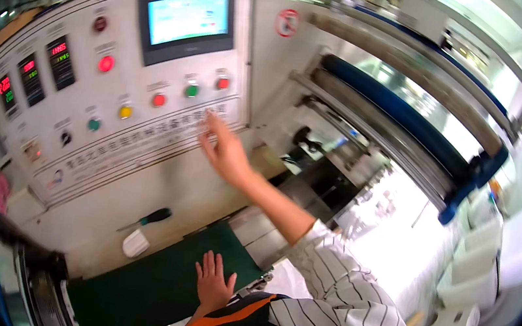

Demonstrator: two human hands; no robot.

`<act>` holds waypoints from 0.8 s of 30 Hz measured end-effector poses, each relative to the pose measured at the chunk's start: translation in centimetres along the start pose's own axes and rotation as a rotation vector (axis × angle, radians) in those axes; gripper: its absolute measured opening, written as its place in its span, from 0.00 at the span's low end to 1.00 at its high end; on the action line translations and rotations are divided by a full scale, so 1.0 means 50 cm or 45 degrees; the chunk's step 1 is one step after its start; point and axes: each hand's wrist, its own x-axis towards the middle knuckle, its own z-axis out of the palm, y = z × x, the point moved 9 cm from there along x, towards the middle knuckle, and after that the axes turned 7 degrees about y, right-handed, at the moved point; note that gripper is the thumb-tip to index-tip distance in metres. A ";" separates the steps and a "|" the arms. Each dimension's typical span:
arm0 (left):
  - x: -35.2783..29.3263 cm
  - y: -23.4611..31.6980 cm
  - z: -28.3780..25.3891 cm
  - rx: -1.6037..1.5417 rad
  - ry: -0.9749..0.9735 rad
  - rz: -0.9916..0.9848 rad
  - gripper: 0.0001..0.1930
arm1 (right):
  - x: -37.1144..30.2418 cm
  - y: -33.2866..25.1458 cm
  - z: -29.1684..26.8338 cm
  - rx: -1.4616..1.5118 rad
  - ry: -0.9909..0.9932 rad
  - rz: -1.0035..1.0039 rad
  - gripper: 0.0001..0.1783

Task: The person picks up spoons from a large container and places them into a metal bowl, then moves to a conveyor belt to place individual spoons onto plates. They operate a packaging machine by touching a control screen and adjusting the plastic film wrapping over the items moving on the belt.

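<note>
Your right hand is raised in front of the control panel, fingers partly extended and loosely bent, nothing visible in its grasp. Its fingertips are over the printed strip low on the panel's right side; whether they touch the surface, you cannot tell from this angle. Just above them sit a green push button and, to its right, a red push button. The touchscreen, lit pale blue, is higher up, well apart from your fingers.

Your left hand is low and near your body, palm down, fingers spread, holding nothing visible. It lies over the dark green belt, towards its right end; contact is hard to judge. The panel stands beyond and above this hand, well apart from it.

Left of the right hand, along the panel: another red button, a yellow button, three digital readouts at the far left. Below the panel, beyond the belt, a dark-handled screwdriver lies near a small white piece. Off to your right: a blue roller.
</note>
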 end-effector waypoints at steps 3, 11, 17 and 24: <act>0.006 0.000 0.004 -0.013 -0.034 -0.055 0.32 | -0.173 0.064 -0.062 -0.103 -0.102 0.086 0.19; 0.008 0.012 -0.003 -0.173 -0.036 -0.011 0.29 | -0.411 0.183 -0.358 -0.667 -0.048 0.565 0.10; 0.015 0.019 -0.013 -0.192 -0.046 0.057 0.28 | -0.447 0.175 -0.364 -1.023 -0.001 0.311 0.05; 0.016 0.019 -0.022 -0.226 -0.040 0.020 0.26 | -0.439 0.163 -0.376 -1.020 0.253 0.312 0.04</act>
